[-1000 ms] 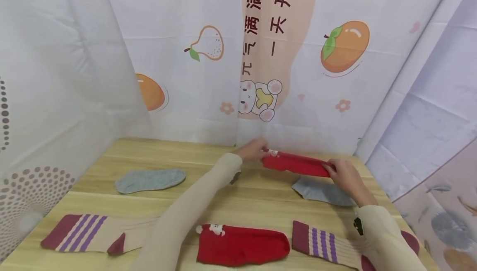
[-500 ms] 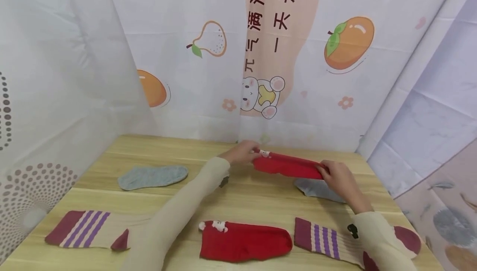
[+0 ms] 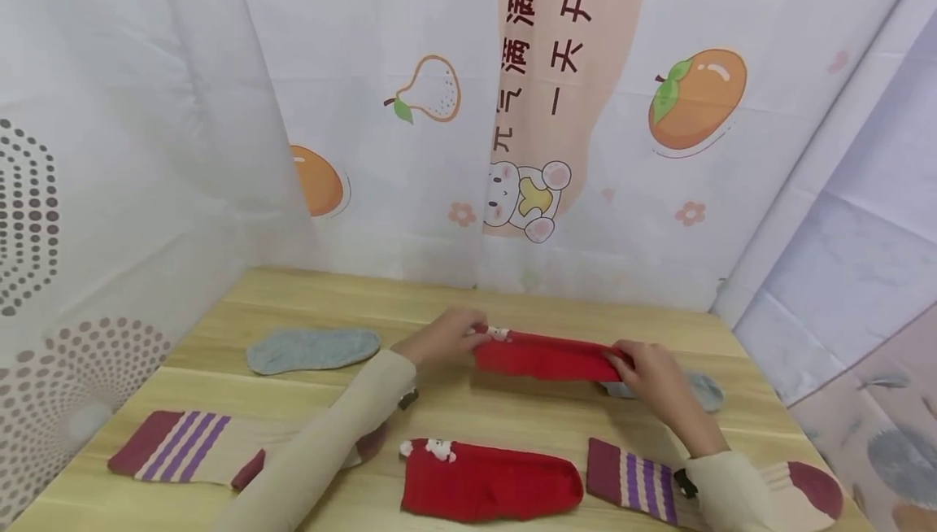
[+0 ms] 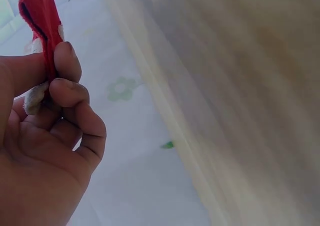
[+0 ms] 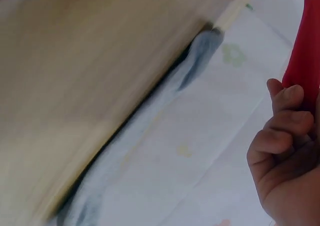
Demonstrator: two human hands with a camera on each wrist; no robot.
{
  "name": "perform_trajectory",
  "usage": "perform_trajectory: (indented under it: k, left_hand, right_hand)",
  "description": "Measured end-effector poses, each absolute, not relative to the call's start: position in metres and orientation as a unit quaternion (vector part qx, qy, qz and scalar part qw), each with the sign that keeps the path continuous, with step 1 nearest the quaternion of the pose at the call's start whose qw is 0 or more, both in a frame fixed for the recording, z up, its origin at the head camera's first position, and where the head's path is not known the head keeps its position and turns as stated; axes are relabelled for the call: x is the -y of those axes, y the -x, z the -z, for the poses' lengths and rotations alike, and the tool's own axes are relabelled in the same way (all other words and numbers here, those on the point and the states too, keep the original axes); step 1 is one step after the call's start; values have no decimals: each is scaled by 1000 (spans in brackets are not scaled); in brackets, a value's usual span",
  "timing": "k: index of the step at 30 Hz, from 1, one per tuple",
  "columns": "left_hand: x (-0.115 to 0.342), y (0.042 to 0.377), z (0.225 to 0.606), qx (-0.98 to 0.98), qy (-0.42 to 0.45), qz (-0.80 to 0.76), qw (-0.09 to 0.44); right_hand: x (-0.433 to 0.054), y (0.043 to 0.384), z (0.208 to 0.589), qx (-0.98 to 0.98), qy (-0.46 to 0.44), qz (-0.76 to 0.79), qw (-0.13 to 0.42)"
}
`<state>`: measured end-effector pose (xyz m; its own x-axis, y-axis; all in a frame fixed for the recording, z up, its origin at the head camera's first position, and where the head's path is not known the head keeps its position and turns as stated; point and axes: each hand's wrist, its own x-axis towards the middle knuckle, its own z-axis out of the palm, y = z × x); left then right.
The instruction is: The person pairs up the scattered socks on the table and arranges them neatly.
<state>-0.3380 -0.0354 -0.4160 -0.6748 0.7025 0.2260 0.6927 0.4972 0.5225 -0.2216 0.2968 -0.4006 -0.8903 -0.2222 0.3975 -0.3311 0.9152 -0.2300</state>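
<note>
A red sock [image 3: 549,355] with a white figure at its cuff is stretched between both hands, above the table. My left hand [image 3: 445,338] pinches the cuff end; the left wrist view shows thumb and fingertips closed on the red fabric [image 4: 44,15]. At the other end my right hand [image 3: 654,373] pinches the toe, seen also at the edge of the right wrist view beside the red cloth [image 5: 303,45]. A second red sock [image 3: 492,483] lies flat on the table, nearer the front. Behind the right hand a grey-blue sock [image 3: 704,391] is partly hidden.
Another grey-blue sock [image 3: 313,350] lies at the back left of the wooden table [image 3: 439,410]. Cream socks with purple stripes lie at front left [image 3: 183,446] and front right [image 3: 637,483], each partly covered by a sleeve. A printed curtain [image 3: 395,215] hangs behind the table.
Both hands have brought the held red sock down and leftward, toward the front of the table, in the head view. They keep their pinch on it. The head view has shifted slightly.
</note>
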Motion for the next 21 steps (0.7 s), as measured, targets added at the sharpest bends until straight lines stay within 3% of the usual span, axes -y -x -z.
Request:
perform_trajectory:
  k: [3,9,21]
  left_hand:
    - [49,323,413,-875,-380,-299,21]
    - [65,305,396,-879,-380,-289,-9]
    - [93,272,393,-875,-408,-259,-7]
  right_hand:
    - [-286,217,401,959,-157,-143,190]
    - [-273,212,393,953,-178,-147,196]
    - [-253,196,375,952,-219,-175,120]
